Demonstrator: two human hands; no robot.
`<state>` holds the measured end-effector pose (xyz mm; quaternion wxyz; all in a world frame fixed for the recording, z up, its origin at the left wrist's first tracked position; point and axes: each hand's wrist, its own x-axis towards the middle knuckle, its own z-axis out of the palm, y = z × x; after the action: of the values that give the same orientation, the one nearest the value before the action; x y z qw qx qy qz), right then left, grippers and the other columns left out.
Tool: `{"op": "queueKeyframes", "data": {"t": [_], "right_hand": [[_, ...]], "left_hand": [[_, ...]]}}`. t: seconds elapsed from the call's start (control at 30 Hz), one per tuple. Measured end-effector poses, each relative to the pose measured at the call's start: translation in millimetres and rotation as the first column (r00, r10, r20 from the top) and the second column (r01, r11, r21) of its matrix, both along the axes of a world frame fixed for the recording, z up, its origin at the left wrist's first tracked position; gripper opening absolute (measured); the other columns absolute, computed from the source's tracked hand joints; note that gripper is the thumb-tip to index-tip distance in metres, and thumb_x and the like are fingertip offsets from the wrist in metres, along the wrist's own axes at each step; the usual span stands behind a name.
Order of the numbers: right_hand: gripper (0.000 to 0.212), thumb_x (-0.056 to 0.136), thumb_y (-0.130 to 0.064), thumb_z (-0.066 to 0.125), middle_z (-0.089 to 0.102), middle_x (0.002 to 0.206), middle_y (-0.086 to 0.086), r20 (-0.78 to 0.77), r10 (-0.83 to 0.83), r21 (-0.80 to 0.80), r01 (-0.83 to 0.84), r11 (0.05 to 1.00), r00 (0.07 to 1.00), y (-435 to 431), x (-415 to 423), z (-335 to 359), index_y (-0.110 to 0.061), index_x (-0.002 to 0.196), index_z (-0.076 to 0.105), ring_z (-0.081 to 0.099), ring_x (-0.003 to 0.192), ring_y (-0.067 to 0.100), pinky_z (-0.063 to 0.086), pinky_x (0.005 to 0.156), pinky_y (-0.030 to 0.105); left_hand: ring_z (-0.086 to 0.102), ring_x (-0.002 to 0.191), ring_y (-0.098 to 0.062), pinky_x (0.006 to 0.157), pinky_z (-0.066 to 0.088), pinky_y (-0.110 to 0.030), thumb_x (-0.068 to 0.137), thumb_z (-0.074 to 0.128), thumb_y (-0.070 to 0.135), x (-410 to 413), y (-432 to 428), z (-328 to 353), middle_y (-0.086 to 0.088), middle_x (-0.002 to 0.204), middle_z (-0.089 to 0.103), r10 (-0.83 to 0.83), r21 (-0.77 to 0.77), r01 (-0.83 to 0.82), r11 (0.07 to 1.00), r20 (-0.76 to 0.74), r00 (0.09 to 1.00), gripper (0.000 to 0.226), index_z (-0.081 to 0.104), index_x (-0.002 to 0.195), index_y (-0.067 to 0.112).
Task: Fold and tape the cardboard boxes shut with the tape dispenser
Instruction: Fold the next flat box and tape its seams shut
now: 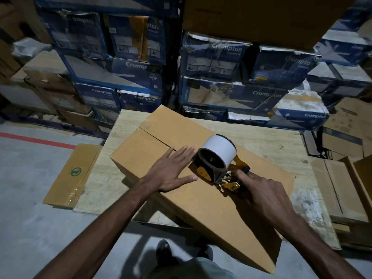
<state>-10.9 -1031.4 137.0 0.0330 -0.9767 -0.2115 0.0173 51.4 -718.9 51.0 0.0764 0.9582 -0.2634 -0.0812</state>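
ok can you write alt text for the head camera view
A person's right hand grips a tape dispenser on the seam of a cardboard box, while the left hand presses flat on the box beside it. The box lies on a wooden table in front of stacked blue cartons.

The cardboard box (201, 208) is matt, smooth brown board. The tape dispenser (217, 168) has a smooth white roll (219, 150) and small shiny metal parts. The tabletop (261, 137) is pale, scuffed bare wood; the floor (30, 188) is matt grey concrete.
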Motion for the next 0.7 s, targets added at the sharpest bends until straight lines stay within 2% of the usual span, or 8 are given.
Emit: {"op": "queueKeyframes", "data": {"t": [0.13, 0.23, 0.33, 0.5, 0.6, 0.7], "right_hand": [[0.046, 0.093, -0.04, 0.069, 0.066, 0.089, -0.009, 0.003, 0.021, 0.02, -0.021, 1.0, 1.0, -3, 1, 2, -0.039, 0.13, 0.043, 0.052, 0.057, 0.009, 0.032, 0.046, 0.018], [0.049, 0.086, -0.037, 0.076, 0.067, 0.086, -0.009, 0.019, 0.016, 0.005, -0.016, 1.0, 1.0, -10, -1, 8, -0.036, 0.128, 0.05, 0.044, 0.053, 0.006, 0.018, 0.046, 0.013], [0.063, 0.075, -0.027, 0.087, 0.068, 0.081, -0.007, 0.036, 0.011, -0.007, -0.011, 1.0, 0.999, -23, -6, 15, -0.034, 0.127, 0.052, 0.039, 0.048, 0.006, 0.014, 0.044, 0.012], [0.074, 0.07, -0.021, 0.09, 0.072, 0.088, -0.005, 0.017, 0.0, 0.022, 0.0, 1.0, 1.0, -34, -7, 34, -0.035, 0.129, 0.047, 0.056, 0.051, 0.014, 0.032, 0.04, 0.019], [0.075, 0.069, -0.02, 0.088, 0.071, 0.089, -0.007, 0.05, 0.009, -0.022, -0.008, 1.0, 0.999, -35, -4, 46, -0.035, 0.131, 0.048, 0.045, 0.051, 0.012, 0.021, 0.043, 0.016], [0.065, 0.078, -0.02, 0.079, 0.069, 0.092, -0.008, 0.099, 0.024, 0.001, -0.024, 1.0, 0.995, -38, 0, 60, -0.038, 0.133, 0.047, 0.051, 0.05, 0.016, 0.038, 0.037, 0.026]], "left_hand": [[-0.017, 0.157, -0.008, 0.129, -0.004, -0.048, 0.097, 0.012, 0.083, 14, 20, 0, 0.009, 0.17, -0.02, 0.142, 0.034, -0.142, 0.989, 0.01, 0.99, 0.091, -0.013, 0.164, 0.027], [-0.015, 0.157, -0.008, 0.129, -0.004, -0.046, 0.098, 0.012, 0.082, 25, 32, 1, 0.009, 0.17, -0.018, 0.21, 0.013, -0.21, 0.978, 0.01, 0.978, 0.09, -0.011, 0.164, 0.026], [-0.013, 0.157, -0.008, 0.129, -0.004, -0.043, 0.099, 0.01, 0.079, 34, 44, 0, 0.01, 0.17, -0.017, 0.297, -0.026, -0.297, 0.955, 0.01, 0.955, 0.087, -0.01, 0.165, 0.025], [-0.008, 0.158, -0.006, 0.13, 0.0, -0.042, 0.106, 0.009, 0.064, 39, 48, -4, 0.009, 0.172, -0.01, 0.332, -0.083, -0.331, 0.94, 0.002, 0.943, 0.073, -0.004, 0.166, 0.023], [-0.007, 0.158, -0.007, 0.13, 0.002, -0.043, 0.107, 0.005, 0.06, 39, 49, -5, 0.008, 0.172, -0.008, 0.329, -0.093, -0.328, 0.94, 0.004, 0.944, 0.07, -0.002, 0.166, 0.022], [-0.007, 0.158, -0.006, 0.13, 0.002, -0.042, 0.109, 0.005, 0.056, 38, 50, -4, 0.008, 0.172, -0.008, 0.332, -0.108, -0.33, 0.938, 0.0, 0.943, 0.066, -0.003, 0.166, 0.023]]}}
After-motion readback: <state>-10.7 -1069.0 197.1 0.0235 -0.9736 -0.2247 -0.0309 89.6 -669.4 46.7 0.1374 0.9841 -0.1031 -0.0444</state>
